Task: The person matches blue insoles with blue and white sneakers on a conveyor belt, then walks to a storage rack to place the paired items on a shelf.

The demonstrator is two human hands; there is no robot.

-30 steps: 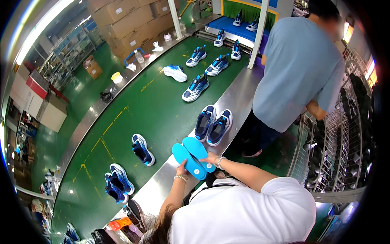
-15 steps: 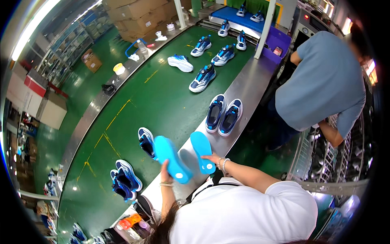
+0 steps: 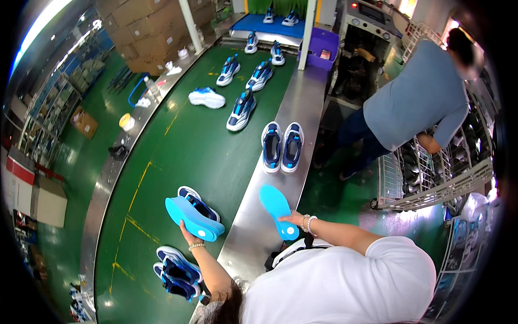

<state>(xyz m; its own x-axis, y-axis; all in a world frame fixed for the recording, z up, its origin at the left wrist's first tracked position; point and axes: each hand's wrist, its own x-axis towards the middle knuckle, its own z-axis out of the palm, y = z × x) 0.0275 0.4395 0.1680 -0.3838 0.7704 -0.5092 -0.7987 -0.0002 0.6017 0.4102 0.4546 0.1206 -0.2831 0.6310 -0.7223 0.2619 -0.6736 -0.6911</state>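
1. Two blue insoles in play, one per hand. Half a second ago both were over the steel ledge, close together; now they are well apart.
2. Left hand point(image 3: 187, 236) has moved out over the green belt point(image 3: 178, 140). It holds the left insole point(image 3: 193, 219) from below, fingers closed on its heel end, edge tilted up, just beside or over the single shoe point(image 3: 198, 204) lying there. Whether insole and shoe touch I cannot tell.
3. Right hand point(image 3: 293, 218) stays at the steel ledge point(image 3: 253, 237). Fingers pinch the heel end of the right insole point(image 3: 276, 209), which lies flat along the ledge, toe pointing away from the person.
4. Judgement: the pair has been split, and the left insole has been brought to the shoe; this reads as the approach to seating it inside. The right insole waits.
5. Nearest other shoes: a pair point(image 3: 281, 147) standing on the ledge further up, openings upward, and a dark blue pair point(image 3: 175, 269) on the belt near the left forearm.
6. More shoes point(image 3: 242, 109) lie further up the belt, spaced out.
7. A second person point(image 3: 415, 102) in a grey-blue top bends over a wire rack point(image 3: 431, 173) to the right, hands in the rack, well apart from the insoles.
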